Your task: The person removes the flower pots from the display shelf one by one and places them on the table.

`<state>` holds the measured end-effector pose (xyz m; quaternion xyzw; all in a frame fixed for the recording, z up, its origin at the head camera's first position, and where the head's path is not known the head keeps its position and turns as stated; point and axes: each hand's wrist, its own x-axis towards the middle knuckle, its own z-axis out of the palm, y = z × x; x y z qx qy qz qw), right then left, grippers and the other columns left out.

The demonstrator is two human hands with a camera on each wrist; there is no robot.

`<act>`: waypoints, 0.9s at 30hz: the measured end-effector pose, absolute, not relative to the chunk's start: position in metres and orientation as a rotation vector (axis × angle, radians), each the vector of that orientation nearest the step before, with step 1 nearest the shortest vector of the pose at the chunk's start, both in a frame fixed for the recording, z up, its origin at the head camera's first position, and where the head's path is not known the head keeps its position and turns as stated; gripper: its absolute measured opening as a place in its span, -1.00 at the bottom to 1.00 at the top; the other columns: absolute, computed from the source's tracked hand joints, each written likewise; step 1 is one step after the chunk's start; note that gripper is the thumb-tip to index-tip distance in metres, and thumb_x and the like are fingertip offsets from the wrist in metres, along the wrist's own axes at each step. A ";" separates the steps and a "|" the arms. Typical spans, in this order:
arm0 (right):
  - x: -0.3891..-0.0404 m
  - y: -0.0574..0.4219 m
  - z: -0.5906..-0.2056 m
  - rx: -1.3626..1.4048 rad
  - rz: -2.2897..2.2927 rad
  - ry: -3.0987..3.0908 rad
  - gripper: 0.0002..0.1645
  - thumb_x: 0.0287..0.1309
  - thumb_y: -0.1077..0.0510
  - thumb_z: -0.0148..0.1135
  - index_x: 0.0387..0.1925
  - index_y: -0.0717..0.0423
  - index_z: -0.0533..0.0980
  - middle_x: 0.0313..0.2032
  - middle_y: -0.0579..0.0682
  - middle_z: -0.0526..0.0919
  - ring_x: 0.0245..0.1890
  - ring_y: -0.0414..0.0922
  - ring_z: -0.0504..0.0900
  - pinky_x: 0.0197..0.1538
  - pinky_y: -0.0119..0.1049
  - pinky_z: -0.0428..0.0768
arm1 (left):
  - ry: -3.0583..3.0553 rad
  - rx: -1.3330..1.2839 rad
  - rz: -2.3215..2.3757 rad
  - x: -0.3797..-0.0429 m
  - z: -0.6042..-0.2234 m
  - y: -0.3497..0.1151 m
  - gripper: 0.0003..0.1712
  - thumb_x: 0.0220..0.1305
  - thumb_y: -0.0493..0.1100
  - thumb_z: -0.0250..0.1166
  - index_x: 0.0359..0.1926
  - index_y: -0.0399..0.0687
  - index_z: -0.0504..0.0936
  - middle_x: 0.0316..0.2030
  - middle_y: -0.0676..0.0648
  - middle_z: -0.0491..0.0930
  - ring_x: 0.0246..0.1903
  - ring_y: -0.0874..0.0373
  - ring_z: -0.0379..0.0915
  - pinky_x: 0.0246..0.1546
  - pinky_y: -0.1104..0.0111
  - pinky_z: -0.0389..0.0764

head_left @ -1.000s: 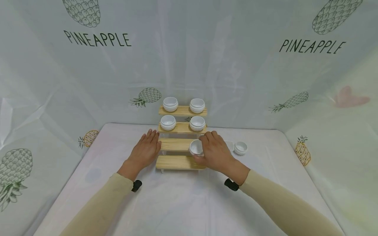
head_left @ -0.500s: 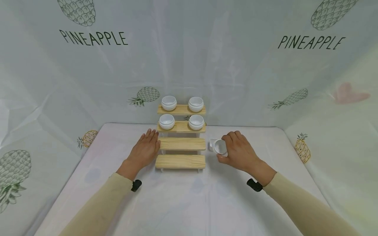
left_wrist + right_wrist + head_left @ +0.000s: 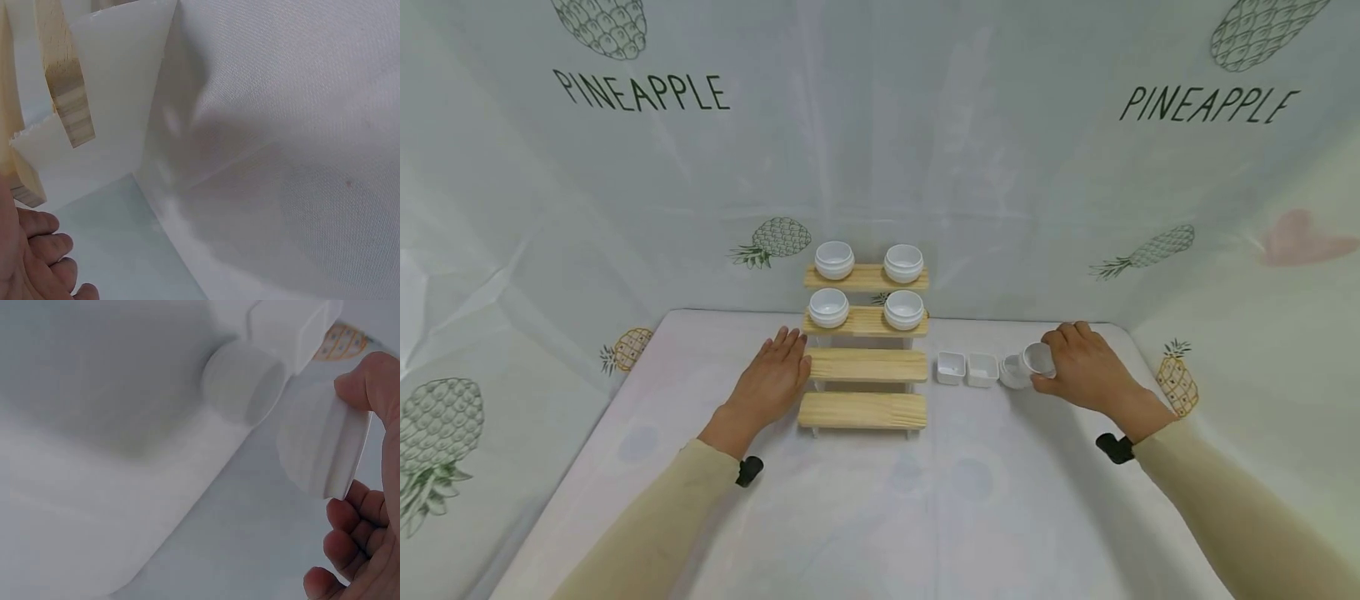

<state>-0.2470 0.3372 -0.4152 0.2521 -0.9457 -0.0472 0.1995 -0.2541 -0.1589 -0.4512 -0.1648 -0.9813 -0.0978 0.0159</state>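
Observation:
My right hand pinches a small white bowl by its rim, at the right of the table. In the right wrist view this bowl is held between thumb and fingers, above the tabletop. Just left of it stands another small white bowl, partly covered in the head view. My left hand, fingers straight, lies against the left side of a stepped wooden stand. In the left wrist view its fingertips are near the end of a wooden step.
Two white bowls stand on the top step and two more on the step below. Two square white dishes sit right of the stand. A pineapple-print sheet hangs behind.
My right hand has lifted the bowl off the second-lowest step and carried it right, past the square dishes. The left hand has stayed at the stand.

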 end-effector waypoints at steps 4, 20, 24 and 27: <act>-0.250 0.359 -0.418 0.653 -0.151 -2.699 -0.29 -0.14 -0.14 0.40 -0.14 0.40 0.53 -0.24 0.28 0.57 -0.17 0.21 0.47 -0.21 0.04 0.51 | -3.039 -0.517 -0.303 -0.253 -0.450 -0.159 -0.27 0.57 0.15 -0.43 0.51 -0.24 0.04 0.52 -0.21 -0.02 0.54 -0.10 -0.25 0.53 0.01 -0.10; -0.258 0.381 -0.458 0.527 -0.082 -2.966 -0.24 0.05 -0.16 0.35 0.01 0.43 0.46 -0.07 0.36 0.53 -0.04 0.27 0.43 -0.10 0.16 0.50 | -3.043 -0.513 -0.305 -0.252 -0.447 -0.158 -0.29 0.58 0.13 -0.42 0.50 -0.26 0.07 0.51 -0.22 0.01 0.54 -0.11 -0.23 0.53 0.01 -0.08; -0.260 0.381 -0.463 0.522 -0.078 -2.963 -0.25 0.06 -0.16 0.33 0.00 0.43 0.47 -0.10 0.35 0.53 -0.07 0.27 0.43 -0.14 0.13 0.50 | -3.049 -0.512 -0.316 -0.252 -0.447 -0.157 -0.28 0.58 0.13 -0.43 0.50 -0.26 0.06 0.51 -0.23 0.01 0.54 -0.11 -0.24 0.53 0.01 -0.09; -0.261 0.381 -0.464 0.502 -0.075 -2.976 -0.26 0.07 -0.16 0.31 0.01 0.43 0.47 -0.10 0.35 0.53 -0.07 0.27 0.42 -0.14 0.13 0.49 | -3.049 -0.510 -0.323 -0.251 -0.447 -0.157 -0.28 0.58 0.13 -0.44 0.50 -0.25 0.07 0.51 -0.23 0.01 0.54 -0.11 -0.23 0.53 0.01 -0.08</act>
